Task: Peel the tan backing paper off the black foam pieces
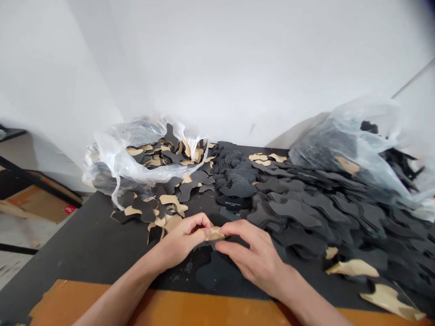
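Observation:
Between my hands, over the middle of the dark table, is a small wavy-edged piece with a tan paper face (215, 233). The thumb and bent index finger of my left hand (185, 237) pinch its left end. My right hand (254, 249) holds the right end, index finger above and thumb below. Fingers cover much of the piece, so its full shape is hidden. Under my hands lies a flat black cut-out (217, 270). Just beyond them, an overlapping row of black pieces (236, 174) runs back, the nearest (234, 202) bearing pale lettering.
Wavy black pieces (299, 210) are heaped on the right, with curled tan scraps (353, 268) in front. A plastic bag (136, 170) holds black and tan pieces at back left; another bag (343, 136) stands at back right. Orange-brown sheeting (190, 308) covers the table's near edge.

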### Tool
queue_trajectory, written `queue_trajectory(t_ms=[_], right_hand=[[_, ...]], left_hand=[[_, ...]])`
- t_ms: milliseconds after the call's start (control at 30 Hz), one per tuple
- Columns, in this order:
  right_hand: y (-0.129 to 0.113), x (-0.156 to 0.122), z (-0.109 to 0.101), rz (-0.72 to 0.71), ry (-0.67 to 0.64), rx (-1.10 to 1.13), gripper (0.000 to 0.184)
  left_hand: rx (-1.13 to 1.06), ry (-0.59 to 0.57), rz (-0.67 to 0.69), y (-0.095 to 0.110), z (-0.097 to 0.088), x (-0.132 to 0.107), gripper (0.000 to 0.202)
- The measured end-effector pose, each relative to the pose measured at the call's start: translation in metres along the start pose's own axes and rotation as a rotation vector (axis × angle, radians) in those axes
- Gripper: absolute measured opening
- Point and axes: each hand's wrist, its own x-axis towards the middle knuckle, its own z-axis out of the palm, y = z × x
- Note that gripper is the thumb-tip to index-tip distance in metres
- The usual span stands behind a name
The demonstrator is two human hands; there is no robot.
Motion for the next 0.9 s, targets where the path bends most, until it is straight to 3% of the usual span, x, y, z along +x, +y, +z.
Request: queue_trajectory(t_ms=[133, 367, 433, 567, 733, 800, 900], right_hand=[[-0.001, 0.001, -0.003, -0.023, 0.031, 0.033, 0.025], [0.003, -0.006, 0.006, 0.162, -0.054, 0.263, 0.023], [0.002, -0.005, 0.008, 0.215, -0.038, 0.315, 0.019], [-0.002, -0.002, 0.005, 0.343, -0.019, 0.358, 0.012], [-0.010, -0.006, 0.003, 0.513, -0.084, 0.485, 0.026], [-0.013, -0.009, 0.004, 0.648, -0.139, 0.542, 0.035], [-0.015, -0.014, 0.007, 0.826, -0.221, 0.616, 0.035]], left_hand=[[-0.064, 0.015, -0.022, 0.003, 0.002, 0.001, 0.017], [-0.090, -0.062, -0.051, -0.003, 0.002, 0.000, 0.015], [-0.088, -0.008, -0.027, -0.003, 0.000, -0.001, 0.016], [-0.074, 0.218, 0.090, 0.002, 0.001, -0.009, 0.018], [0.006, 0.196, 0.060, -0.006, 0.022, -0.033, 0.014], [0.070, 0.269, 0.027, -0.014, 0.034, -0.045, 0.011], [0.253, 0.354, 0.074, -0.024, 0.049, -0.061, 0.004]])
